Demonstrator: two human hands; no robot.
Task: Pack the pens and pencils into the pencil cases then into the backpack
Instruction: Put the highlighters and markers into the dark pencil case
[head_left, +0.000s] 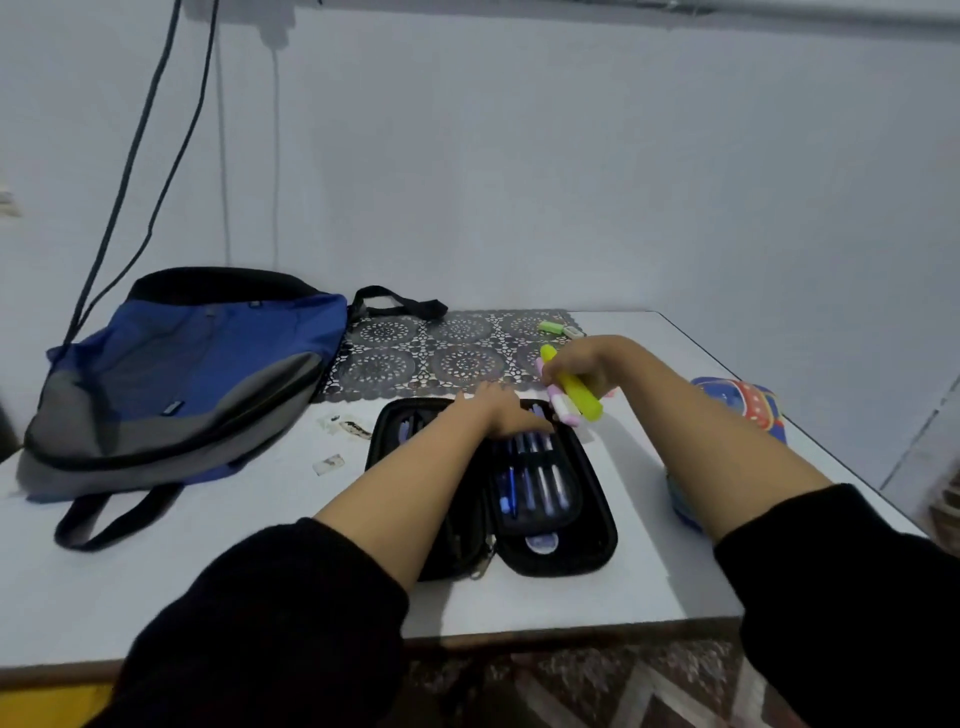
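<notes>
A black pencil case (587, 551) lies open on the white table (260, 571), with several blue and clear pens (530, 486) held under its elastic loops. My left hand (501, 413) rests flat on the case's upper part, over the pen tops. Just right of it, my right hand (584, 366) grips a yellow highlighter (579, 397) together with a pink-and-white marker (563, 413), above the case's top right corner. A blue, grey and black backpack (182, 374) lies at the left of the table.
A dark lace mat (441, 353) lies behind the case, with a green highlighter (550, 327) and a small eraser-like item (573, 332) at its far right. A colourful second pencil case (748, 402) sits at the right table edge. Paper scraps (330, 463) lie left of the case.
</notes>
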